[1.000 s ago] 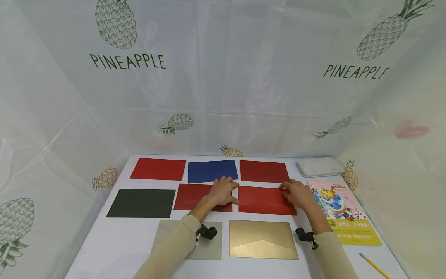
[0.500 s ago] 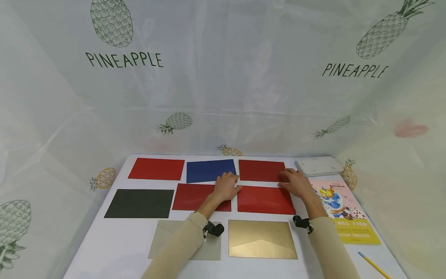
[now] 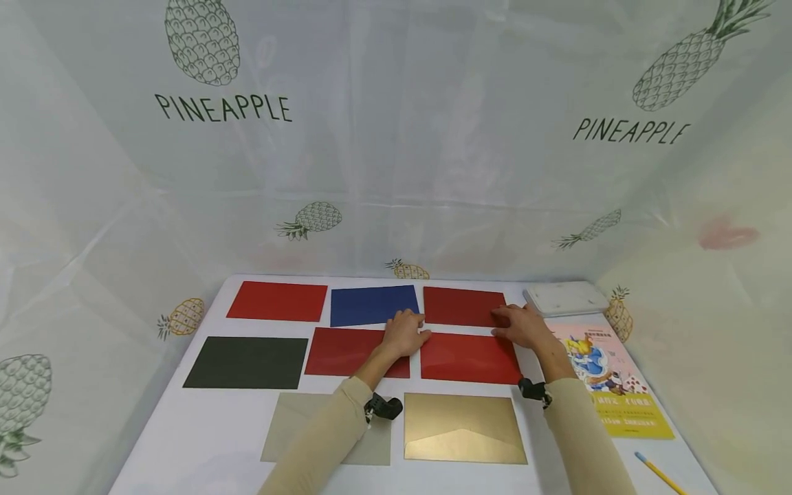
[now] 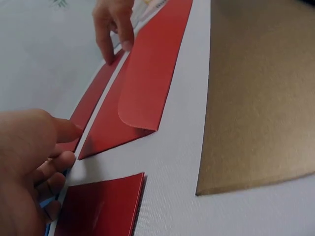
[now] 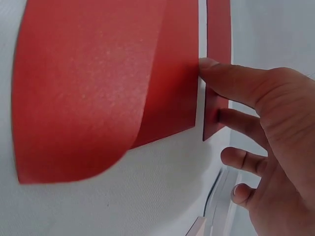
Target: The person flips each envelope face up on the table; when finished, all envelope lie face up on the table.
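**Left hand [image 3: 403,334], right hand [image 3: 522,326], one dark red rectangle [image 3: 460,306] between them**

Neither one's gripping anything — fingers loose, a right fingertip resting on the rectangle's right end, the left at its near left corner. It's lying flat in the table's [image 3: 167,440] back row. Blue rectangle [image 3: 371,304] just left, bright red envelope [image 3: 470,359] just nearer, gold envelope [image 3: 465,440] nearer again — then a book [image 3: 619,385] and pencil [image 3: 659,473] off right.

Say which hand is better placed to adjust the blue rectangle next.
Probably the left hand, beside the blue rectangle; the right hand is farther off, at the right end of the back-right red rectangle.
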`<state>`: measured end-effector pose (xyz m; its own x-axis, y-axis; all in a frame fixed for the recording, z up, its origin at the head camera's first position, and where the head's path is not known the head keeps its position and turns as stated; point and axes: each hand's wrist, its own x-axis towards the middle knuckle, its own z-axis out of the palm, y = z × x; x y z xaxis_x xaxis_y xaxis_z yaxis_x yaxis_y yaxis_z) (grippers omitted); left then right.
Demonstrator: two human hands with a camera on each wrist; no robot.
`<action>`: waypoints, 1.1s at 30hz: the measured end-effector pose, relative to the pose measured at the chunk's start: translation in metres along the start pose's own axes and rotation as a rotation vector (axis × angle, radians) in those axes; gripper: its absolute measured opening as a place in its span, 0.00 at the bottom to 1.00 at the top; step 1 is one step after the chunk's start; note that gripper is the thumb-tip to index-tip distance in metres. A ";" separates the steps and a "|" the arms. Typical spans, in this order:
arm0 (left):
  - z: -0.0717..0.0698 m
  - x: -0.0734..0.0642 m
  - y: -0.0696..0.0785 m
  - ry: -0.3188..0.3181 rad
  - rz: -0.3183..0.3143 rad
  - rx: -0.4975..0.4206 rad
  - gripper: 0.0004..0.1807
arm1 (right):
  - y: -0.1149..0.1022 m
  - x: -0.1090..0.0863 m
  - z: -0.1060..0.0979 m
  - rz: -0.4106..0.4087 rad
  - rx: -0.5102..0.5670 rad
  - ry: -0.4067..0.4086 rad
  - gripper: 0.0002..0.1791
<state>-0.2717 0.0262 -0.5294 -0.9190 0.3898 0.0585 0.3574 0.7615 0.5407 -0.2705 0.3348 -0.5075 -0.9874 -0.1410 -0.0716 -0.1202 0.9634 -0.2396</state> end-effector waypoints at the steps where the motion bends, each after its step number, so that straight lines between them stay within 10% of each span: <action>1: 0.000 0.000 0.000 0.007 -0.004 -0.025 0.12 | 0.000 0.000 0.000 0.000 0.005 0.000 0.34; 17: 0.007 0.012 -0.020 0.190 0.013 -0.168 0.10 | 0.004 0.001 0.002 0.003 0.099 0.038 0.33; 33: -0.007 0.028 -0.020 0.253 0.200 0.060 0.26 | 0.011 0.002 0.004 -0.066 0.060 0.042 0.32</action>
<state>-0.3051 0.0187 -0.5328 -0.8391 0.3992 0.3697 0.5373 0.7149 0.4475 -0.2731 0.3443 -0.5141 -0.9811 -0.1932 -0.0131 -0.1805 0.9368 -0.2998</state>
